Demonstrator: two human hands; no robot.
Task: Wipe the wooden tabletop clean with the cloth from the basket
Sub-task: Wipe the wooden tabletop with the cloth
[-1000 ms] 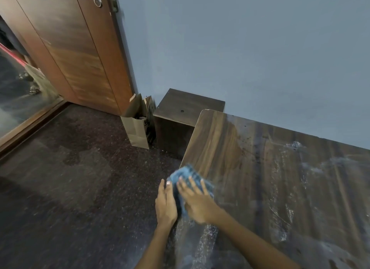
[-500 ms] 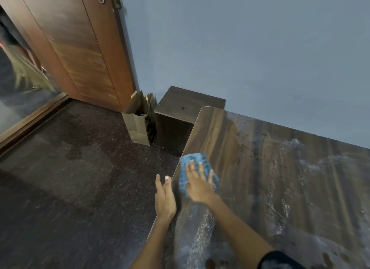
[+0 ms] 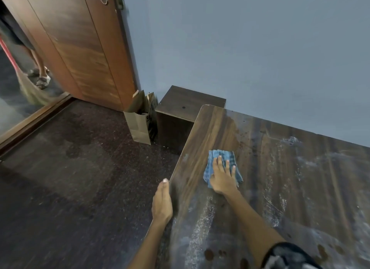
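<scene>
A: What does the room look like?
B: A blue-grey wall (image 3: 250, 48) runs behind a dark wooden table (image 3: 280, 178), whose top is streaked with pale dust and smears. A speckled dark floor (image 3: 70, 178) lies to its left, with a wooden door (image 3: 80, 44) standing open at the far corner.

A: Where is the cloth?
B: The blue cloth (image 3: 218, 160) lies flat on the table, near its left edge. The right hand (image 3: 222, 178) rests on top of it, palm down, fingers (image 3: 220, 164) spread and pressing rather than curled around it.

A: And the other hand?
B: The left hand (image 3: 162, 202) is held edge-on, just beside the table's left edge, fingers straight and together, holding nothing. Whether it touches the edge, I cannot tell.

A: Anything else nearby?
B: A brown paper bag (image 3: 139, 126) stands on the floor against a small dark cabinet (image 3: 180, 116) by the table's far corner. Beyond the doorway, someone's feet (image 3: 41, 76) and a broom (image 3: 30, 88) show.
</scene>
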